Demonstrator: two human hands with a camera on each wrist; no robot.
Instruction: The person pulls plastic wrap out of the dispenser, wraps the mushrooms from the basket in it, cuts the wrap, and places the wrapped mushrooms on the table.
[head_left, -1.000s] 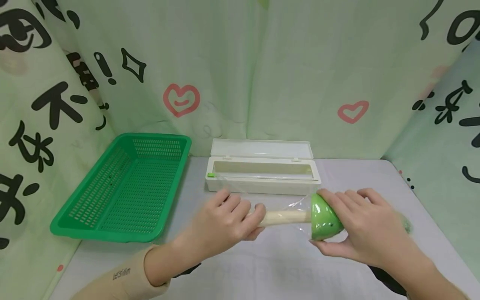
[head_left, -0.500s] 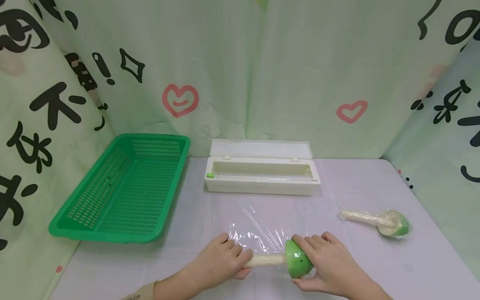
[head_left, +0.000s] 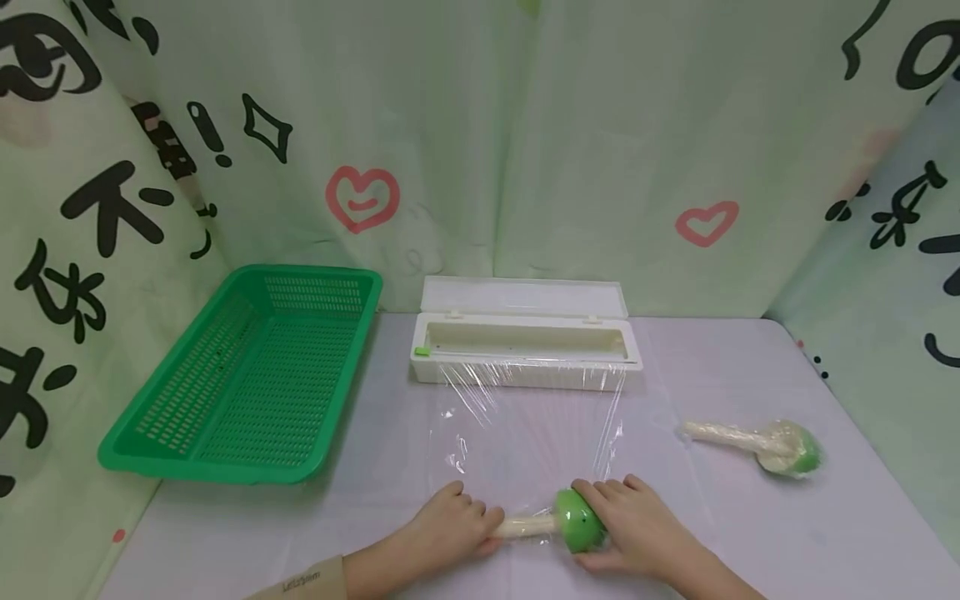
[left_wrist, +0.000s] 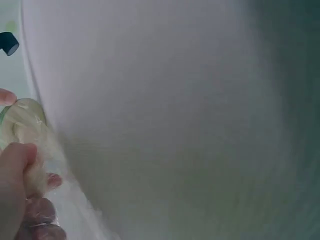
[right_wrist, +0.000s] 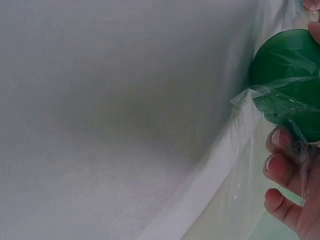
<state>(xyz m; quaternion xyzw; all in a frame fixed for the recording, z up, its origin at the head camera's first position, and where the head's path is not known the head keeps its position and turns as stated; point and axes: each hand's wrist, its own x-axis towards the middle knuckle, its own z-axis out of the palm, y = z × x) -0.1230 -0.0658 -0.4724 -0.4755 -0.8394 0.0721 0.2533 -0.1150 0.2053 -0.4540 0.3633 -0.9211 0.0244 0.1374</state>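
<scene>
A mushroom-shaped object with a green cap (head_left: 579, 521) and a pale stem (head_left: 527, 526) lies sideways between both hands near the front of the table. My left hand (head_left: 456, 527) grips the stem's end. At the other end, my right hand (head_left: 633, 532) holds the cap between thumb and fingers. Clear cling film (head_left: 525, 433) covers part of the object and stretches back to a white wrap dispenser (head_left: 517, 373). In the left wrist view, film clings about the pale underside (left_wrist: 25, 120). The right wrist view has creased film over the green cap (right_wrist: 287, 75).
To the right lies a similar green-capped object (head_left: 750, 439) wrapped in film. A green plastic basket (head_left: 217, 472) stands on the left. The dispenser's lid (head_left: 525, 297) is raised, close to the curtain (head_left: 525, 167) behind the table.
Both hands have drawn the object from near the dispenser toward the table's front. A long sheet of film now spans between dispenser and object, and the wrapped object at right has become fully visible.
</scene>
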